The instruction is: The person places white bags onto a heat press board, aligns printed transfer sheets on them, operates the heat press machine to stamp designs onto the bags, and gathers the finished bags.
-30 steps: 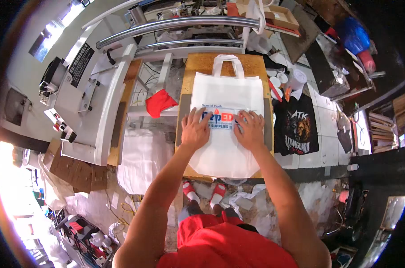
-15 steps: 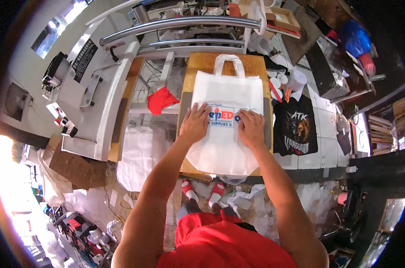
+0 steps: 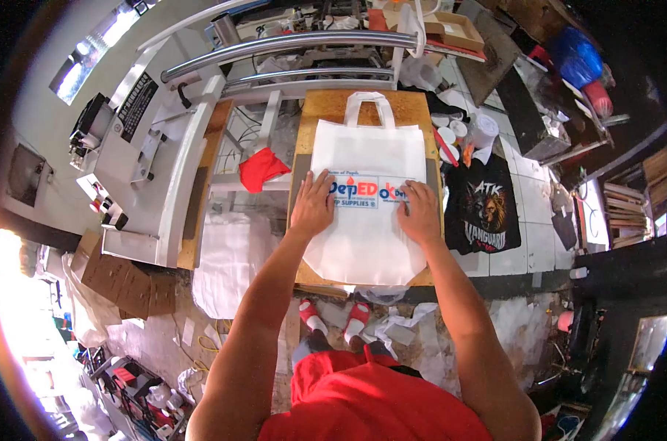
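A white tote bag [image 3: 363, 250] lies flat on a wooden board [image 3: 414, 110], its loop handle toward the far edge. Across its middle is a blue and red printed design [image 3: 357, 192] with the letters "DepED". My left hand [image 3: 313, 206] lies on the bag at the print's left end, fingers stretched out and pointing away from me. At the right end my right hand [image 3: 420, 213] rests on the bag, its fingers extended and slightly bent. Both hands are open, and parts of the print's ends are beneath the fingers.
A red cloth [image 3: 262, 170] lies left of the board, beside a white machine frame [image 3: 194, 147] with a chrome bar [image 3: 297, 45]. On the right are a black printed shirt [image 3: 484, 206], white rolls [image 3: 483, 131] and a dark metal stand [image 3: 528, 110]. Scraps litter the floor.
My hands have slid apart toward the bag's sides, so more of the printed design shows between them. The camera view has shifted slightly.
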`<state>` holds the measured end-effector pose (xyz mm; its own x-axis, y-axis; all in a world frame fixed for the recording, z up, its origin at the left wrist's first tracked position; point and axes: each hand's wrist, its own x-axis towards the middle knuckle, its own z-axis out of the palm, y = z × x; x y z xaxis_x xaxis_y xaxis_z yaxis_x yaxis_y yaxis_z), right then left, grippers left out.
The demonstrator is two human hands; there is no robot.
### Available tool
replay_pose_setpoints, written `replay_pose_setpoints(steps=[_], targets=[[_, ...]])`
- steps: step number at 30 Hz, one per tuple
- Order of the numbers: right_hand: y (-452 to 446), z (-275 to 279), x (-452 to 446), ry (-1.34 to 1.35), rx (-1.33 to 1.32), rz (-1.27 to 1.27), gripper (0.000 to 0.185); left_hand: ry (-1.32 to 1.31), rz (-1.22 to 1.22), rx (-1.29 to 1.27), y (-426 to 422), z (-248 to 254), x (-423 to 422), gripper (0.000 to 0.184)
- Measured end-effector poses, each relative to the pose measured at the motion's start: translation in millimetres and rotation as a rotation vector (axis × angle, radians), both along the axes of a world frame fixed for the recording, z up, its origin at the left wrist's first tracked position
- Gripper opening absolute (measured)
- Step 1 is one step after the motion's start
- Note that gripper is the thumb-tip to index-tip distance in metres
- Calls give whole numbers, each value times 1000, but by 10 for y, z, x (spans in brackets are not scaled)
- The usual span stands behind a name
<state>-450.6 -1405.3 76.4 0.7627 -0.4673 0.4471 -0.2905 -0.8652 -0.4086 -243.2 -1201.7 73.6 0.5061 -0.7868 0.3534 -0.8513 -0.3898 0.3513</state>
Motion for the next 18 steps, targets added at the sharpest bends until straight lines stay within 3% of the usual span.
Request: replay_pose_setpoints(steps=[7,10,12,15,18], targets=[[29,12,17,13,-31,-24,39,95,3,-95,114,26,60,46],[55,65,22,26,-16,-23,38,13,-68,-200,578,441,85,50],[43,86,12,13,-34,-8,39,-16,101,-219,1056,834,114,55],[-10,97,33,-38,-131,52,39,-280,311,-289,1834,1497,424,36],[3,-14,92,-70,-125,88,38,-404,603,-170,2775,1887,984,29]])
